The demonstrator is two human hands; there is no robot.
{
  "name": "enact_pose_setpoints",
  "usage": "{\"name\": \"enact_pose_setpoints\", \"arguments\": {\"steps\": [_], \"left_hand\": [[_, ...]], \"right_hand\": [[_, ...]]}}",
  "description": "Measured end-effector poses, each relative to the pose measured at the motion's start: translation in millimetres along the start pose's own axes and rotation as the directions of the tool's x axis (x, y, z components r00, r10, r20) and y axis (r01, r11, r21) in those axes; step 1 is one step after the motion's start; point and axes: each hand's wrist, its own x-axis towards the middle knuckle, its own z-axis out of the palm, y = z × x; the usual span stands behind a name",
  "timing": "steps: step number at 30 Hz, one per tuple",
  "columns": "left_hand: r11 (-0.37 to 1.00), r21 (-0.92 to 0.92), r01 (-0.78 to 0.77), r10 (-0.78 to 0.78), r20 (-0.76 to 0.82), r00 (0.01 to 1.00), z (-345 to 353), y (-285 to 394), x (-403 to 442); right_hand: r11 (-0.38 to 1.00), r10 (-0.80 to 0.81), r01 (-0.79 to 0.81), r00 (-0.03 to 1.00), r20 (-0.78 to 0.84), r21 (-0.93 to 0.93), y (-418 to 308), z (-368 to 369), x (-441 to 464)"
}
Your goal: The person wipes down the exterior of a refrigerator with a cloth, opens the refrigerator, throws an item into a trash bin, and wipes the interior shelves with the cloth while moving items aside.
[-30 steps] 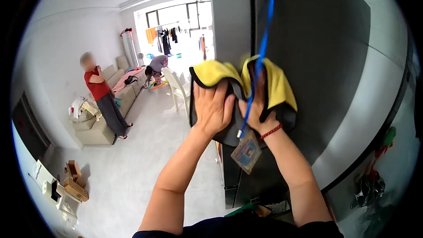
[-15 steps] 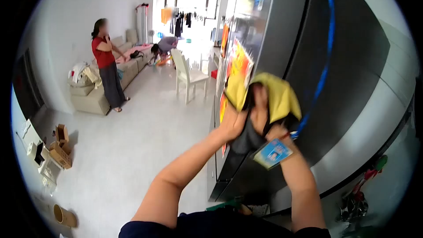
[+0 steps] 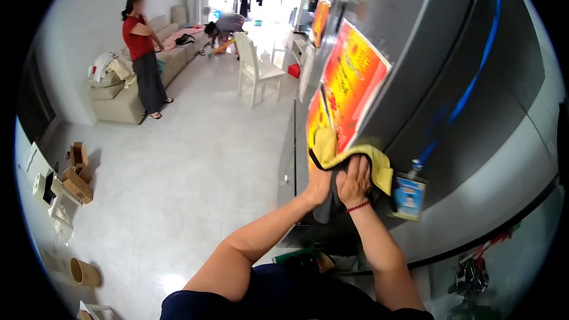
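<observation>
A yellow and grey cloth with black edging [image 3: 379,169] is bunched against the lower part of a dark, glossy fridge [image 3: 415,77]. My left hand [image 3: 319,185] holds its left side, near the fridge's edge, with the fingers partly hidden by the cloth. Pressed on the grey side of the cloth, close beside it, is my right hand [image 3: 354,181], wearing a red bracelet. Red and yellow posters [image 3: 355,77] are on the fridge's side, just above the cloth. A badge [image 3: 409,197] on a blue strap hangs right of my right hand.
A person in a red top [image 3: 139,38] stands by a beige sofa [image 3: 118,105]. Another person [image 3: 230,24] bends down farther back. A white chair [image 3: 258,71] stands on the floor. Cardboard boxes [image 3: 77,185] and a brown bin [image 3: 85,272] are at the left.
Both hands and the cloth have moved down and across to the fridge's poster side. The view has turned, showing more of the posters. The badge has swung right, away from my wrist.
</observation>
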Motion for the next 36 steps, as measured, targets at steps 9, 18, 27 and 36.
{"name": "enact_pose_setpoints", "arguments": {"steps": [9,18,27,36], "left_hand": [[0.985,0.172,-0.012,0.004,0.046,0.999,2.9,55.8,67.5],[0.856,0.297,-0.423,0.418,0.086,0.904,1.8,61.7,108.3],[0.898,0.222,-0.380,0.387,0.010,0.922,7.5,41.7,98.6],[0.871,0.338,-0.356,0.364,0.041,0.930,9.7,40.4,102.2]], "right_hand": [[0.998,-0.042,0.027,0.967,-0.250,-0.062,31.5,7.7,56.6],[0.998,0.023,-0.042,0.927,-0.374,-0.041,1.6,-40.4,126.3],[0.995,-0.042,0.002,0.917,-0.396,-0.101,12.8,-34.1,122.2],[0.991,-0.062,0.009,0.914,-0.401,-0.132,9.8,-34.2,124.9]]}}
